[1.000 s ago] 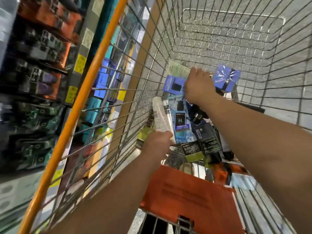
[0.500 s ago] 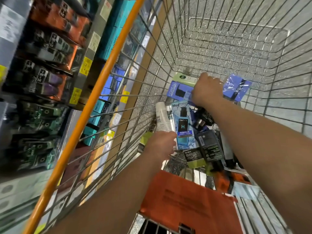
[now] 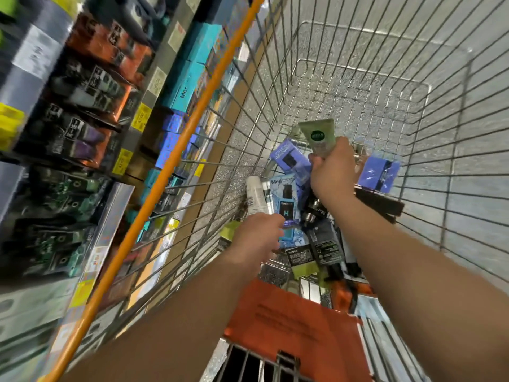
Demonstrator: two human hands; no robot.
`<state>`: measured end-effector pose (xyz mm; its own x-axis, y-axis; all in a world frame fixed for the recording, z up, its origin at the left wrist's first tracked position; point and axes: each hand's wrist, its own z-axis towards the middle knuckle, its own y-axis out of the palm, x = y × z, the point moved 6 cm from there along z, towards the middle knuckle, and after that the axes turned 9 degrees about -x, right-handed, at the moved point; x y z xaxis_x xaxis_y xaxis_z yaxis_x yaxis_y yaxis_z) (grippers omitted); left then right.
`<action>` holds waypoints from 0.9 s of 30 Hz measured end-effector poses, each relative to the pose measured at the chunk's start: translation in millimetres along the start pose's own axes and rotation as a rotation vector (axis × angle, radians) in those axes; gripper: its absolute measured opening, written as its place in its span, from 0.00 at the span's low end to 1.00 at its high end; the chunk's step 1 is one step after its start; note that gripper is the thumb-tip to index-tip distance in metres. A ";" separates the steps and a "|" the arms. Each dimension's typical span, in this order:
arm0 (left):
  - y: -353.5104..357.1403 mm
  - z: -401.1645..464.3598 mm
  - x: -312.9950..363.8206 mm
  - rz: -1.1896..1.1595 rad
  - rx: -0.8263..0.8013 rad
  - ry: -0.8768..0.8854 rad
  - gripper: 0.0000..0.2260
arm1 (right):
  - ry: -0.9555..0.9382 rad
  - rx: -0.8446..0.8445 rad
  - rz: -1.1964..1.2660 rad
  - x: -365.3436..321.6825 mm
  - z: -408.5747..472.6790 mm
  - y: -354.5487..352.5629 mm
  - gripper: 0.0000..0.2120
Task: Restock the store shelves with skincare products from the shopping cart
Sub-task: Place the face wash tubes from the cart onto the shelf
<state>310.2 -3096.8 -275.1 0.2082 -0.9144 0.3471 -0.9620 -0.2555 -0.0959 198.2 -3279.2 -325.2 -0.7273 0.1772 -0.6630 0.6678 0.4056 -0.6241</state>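
Note:
Both arms reach down into the wire shopping cart [image 3: 429, 150]. My right hand [image 3: 334, 172] grips a pale green tube [image 3: 318, 136] with a dark round logo, lifted above the pile. My left hand [image 3: 259, 235] holds the lower end of a white bottle [image 3: 254, 193] that lies along the cart's left side. Beside it lies a light blue boxed product [image 3: 285, 199] marked "Men". A purple-blue box [image 3: 289, 158] and another blue box [image 3: 378, 173] lie at the far end. Dark tubes [image 3: 325, 241] lie nearer me.
Store shelves [image 3: 82, 119] on the left hold black, orange, teal and blue boxes behind yellow price tags. The cart's orange rail [image 3: 176, 158] runs diagonally between shelves and basket. An orange child-seat flap [image 3: 289, 326] is at the cart's near end. The far half of the basket shows bare wire.
My right hand has lifted the green tube out of the pile, where it earlier rested on the products. My left hand stays at the white bottle. The view has tilted toward the shelves.

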 end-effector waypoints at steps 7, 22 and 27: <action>-5.7 -47.4 43.8 -0.022 0.075 0.238 0.09 | -0.134 -0.002 0.229 -58.7 -67.7 -18.0 0.16; -34.1 -248.1 107.4 -0.090 -0.243 0.735 0.10 | -0.141 -0.017 0.569 -195.5 -242.6 -132.4 0.13; -67.9 -317.6 110.8 -0.056 -0.230 0.850 0.10 | -0.231 -0.032 0.549 -247.0 -293.8 -163.9 0.17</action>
<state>342.6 -3081.0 66.2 0.1420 -0.3361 0.9311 -0.9852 -0.1396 0.0998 221.9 -3126.0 62.3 -0.2212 0.1703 -0.9602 0.9286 0.3375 -0.1541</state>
